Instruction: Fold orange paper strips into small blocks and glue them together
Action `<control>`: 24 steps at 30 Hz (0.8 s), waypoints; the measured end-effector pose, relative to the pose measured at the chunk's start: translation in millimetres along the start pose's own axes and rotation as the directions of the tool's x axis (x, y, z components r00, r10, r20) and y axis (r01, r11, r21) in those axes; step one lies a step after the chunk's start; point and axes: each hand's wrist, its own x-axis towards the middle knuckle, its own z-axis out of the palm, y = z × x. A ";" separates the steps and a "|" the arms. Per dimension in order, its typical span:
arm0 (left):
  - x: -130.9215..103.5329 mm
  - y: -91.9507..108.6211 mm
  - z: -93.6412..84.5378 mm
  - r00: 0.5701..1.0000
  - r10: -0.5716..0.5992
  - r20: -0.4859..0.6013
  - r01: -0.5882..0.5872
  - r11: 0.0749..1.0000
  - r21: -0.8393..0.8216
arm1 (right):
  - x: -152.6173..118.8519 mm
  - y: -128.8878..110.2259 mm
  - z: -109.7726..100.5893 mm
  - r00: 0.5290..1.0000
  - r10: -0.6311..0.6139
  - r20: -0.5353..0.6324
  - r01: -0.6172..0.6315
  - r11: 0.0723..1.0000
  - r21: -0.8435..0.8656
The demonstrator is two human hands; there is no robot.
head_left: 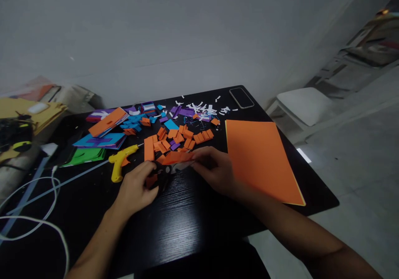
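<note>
My left hand (137,189) is closed around the dark handles of a pair of scissors (168,170), whose metal blades point right. My right hand (215,169) pinches an orange paper strip (177,157) between thumb and fingers. The strip lies along the blades, just above them; whether they touch it I cannot tell. Right behind my hands is a pile of small folded orange paper pieces (183,134), with a few purple and blue ones among them.
A yellow glue gun (120,162) lies left of my left hand. Orange sheets (258,158) are stacked at the right, near a phone (241,98). White paper scraps (202,109) litter the back. Folded green paper (87,156) and a white cable (56,191) lie left.
</note>
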 end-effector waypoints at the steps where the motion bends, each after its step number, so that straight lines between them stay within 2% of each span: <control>1: -0.1 0.0 0.0 1.000 -0.001 0.003 0.001 1.000 0.001 | -0.4 -0.3 0.5 1.000 0.019 -0.012 -0.019 1.000 0.008; 6: -1.2 -1.1 0.9 1.000 -0.016 0.004 0.016 1.000 -0.016 | 1.2 -3.0 2.2 0.996 0.086 -0.010 -0.086 0.995 0.055; 12: -0.4 0.3 1.8 1.000 -0.021 0.016 0.021 1.000 -0.019 | 2.5 -2.5 3.4 0.987 0.157 0.014 -0.156 0.961 0.229; 17: -0.9 -0.3 2.6 1.000 -0.020 0.017 0.021 0.999 -0.036 | 3.6 -6.7 2.5 0.994 0.098 0.038 -0.104 0.978 0.184; 24: 1.0 2.5 1.1 1.000 -0.021 0.020 0.022 0.999 -0.049 | 4.3 -8.9 3.2 0.992 0.116 0.044 -0.123 0.976 0.178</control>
